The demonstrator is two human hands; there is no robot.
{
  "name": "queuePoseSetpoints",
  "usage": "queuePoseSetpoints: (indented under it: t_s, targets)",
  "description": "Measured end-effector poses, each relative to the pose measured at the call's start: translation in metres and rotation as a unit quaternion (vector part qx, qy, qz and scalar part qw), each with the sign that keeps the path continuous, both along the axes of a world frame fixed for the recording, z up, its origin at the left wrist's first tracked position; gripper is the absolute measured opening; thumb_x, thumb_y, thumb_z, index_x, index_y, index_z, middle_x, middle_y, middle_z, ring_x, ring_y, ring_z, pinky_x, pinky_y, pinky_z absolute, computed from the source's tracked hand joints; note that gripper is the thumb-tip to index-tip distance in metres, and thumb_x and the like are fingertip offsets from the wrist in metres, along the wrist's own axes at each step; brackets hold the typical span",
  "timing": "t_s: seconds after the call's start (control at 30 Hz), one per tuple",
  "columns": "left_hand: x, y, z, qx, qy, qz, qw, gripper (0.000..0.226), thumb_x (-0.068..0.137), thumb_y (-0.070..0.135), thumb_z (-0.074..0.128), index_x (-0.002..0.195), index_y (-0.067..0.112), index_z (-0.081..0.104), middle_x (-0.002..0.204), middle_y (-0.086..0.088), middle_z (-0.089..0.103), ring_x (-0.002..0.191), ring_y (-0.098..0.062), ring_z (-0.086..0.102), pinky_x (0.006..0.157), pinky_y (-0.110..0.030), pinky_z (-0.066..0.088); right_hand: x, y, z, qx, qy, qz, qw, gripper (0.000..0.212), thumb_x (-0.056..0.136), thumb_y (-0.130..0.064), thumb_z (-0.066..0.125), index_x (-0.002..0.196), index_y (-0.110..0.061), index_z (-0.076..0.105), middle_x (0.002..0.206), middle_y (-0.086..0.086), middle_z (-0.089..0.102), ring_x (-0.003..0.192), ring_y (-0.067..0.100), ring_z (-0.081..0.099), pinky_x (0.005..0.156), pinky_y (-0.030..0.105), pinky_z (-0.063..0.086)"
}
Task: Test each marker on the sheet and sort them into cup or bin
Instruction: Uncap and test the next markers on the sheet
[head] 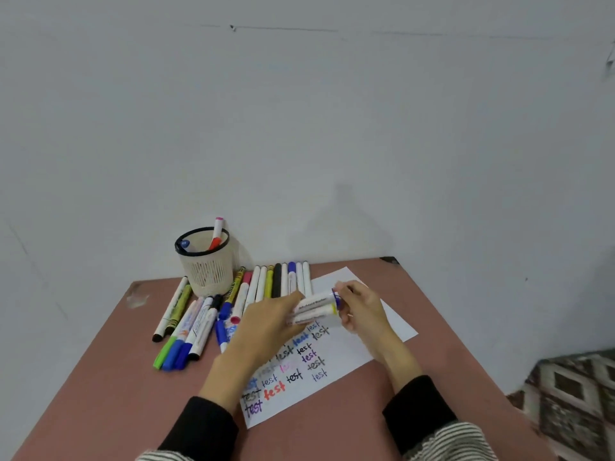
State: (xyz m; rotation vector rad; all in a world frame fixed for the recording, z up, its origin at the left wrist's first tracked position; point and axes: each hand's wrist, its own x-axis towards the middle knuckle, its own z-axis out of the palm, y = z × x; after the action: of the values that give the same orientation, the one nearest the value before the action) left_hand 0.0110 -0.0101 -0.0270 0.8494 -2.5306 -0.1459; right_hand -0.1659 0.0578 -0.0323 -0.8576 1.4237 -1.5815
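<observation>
1. Markers [314, 309] in hand: a small bundle of white-barrelled ones is held above the upper part of the sheet [359, 344], long axis running left-right and tilted up slightly toward the right, blue cap end at the right.
2. Left hand [266, 322] has its fingers wrapped around the bundle's left part, holding it clear of the paper.
3. Right hand [361, 309] is at the capped end, fingers [346, 294] curled in on the blue cap; whether they pinch it or only touch it I cannot tell. It is the hand nearer the cap, so pulling it off along the barrel's axis looks like the next step.
4. Below, the sheet carries many coloured "test" words, with free space toward its right edge.
5. Loose markers [199, 322] lie on the tabletop [100, 394] left of the sheet, most pointing away from the person.
6. Mesh cup [205, 266] stands behind them, well apart from both hands, holding two markers. No bin shows.
</observation>
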Motion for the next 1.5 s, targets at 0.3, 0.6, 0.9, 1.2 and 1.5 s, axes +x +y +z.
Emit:
queuePoseSetpoints:
  t_s: [0.3,0.6,0.9,1.2,1.5]
  targets:
    - [0.026,-0.019,-0.001,0.01,0.181,0.21,0.961,0.018,0.093,0.039,0.058,0.093,0.025,0.046,0.069,0.01,0.054,0.06,-0.008,0.051,0.051,-0.03,0.041,-0.003,-0.013,-0.008,-0.035,0.183,-0.252,0.95,0.012,0.097,-0.022,0.057,0.09,-0.011,0.058,0.079,0.001,0.062,0.067,0.016,0.06,0.055,0.02,0.042]
    - [0.021,-0.018,-0.005,-0.068,-0.024,0.162,0.984,0.032,0.086,0.037,0.069,0.101,0.02,0.047,0.076,0.006,0.057,0.062,-0.012,0.05,0.05,-0.024,0.032,0.016,-0.013,-0.011,0.012,0.492,-0.109,0.864,0.055,0.09,-0.008,0.055,0.142,-0.014,0.039,0.143,0.001,0.043,0.135,0.018,0.032,0.111,0.029,0.028]
    - [-0.004,-0.005,0.001,-0.122,-0.145,0.116,0.975,0.03,0.094,0.028,0.058,0.117,0.014,0.045,0.103,-0.001,0.064,0.09,-0.02,0.061,0.066,-0.027,0.032,0.046,-0.01,0.009,0.039,0.772,0.0,0.634,0.046,0.086,-0.013,0.062,0.129,-0.014,0.046,0.133,0.005,0.051,0.127,0.023,0.042,0.107,0.041,0.02]
    - [0.008,-0.02,-0.014,-0.116,0.007,0.138,0.984,0.057,0.056,0.036,0.09,0.104,0.021,0.063,0.1,0.002,0.069,0.092,-0.021,0.065,0.089,-0.044,0.051,0.029,-0.014,0.021,0.132,0.732,0.001,0.669,0.028,0.091,-0.005,0.051,0.119,-0.012,0.051,0.108,0.008,0.064,0.097,0.024,0.06,0.069,0.028,0.037]
    - [0.018,-0.03,-0.029,-0.013,0.035,0.231,0.972,0.037,0.098,0.039,0.046,0.132,0.022,0.049,0.139,0.002,0.048,0.129,-0.017,0.042,0.113,-0.039,0.027,-0.018,-0.035,0.02,0.309,0.56,-0.103,0.762,0.031,0.091,-0.015,0.06,0.121,-0.01,0.056,0.117,0.009,0.061,0.106,0.026,0.061,0.073,0.03,0.046]
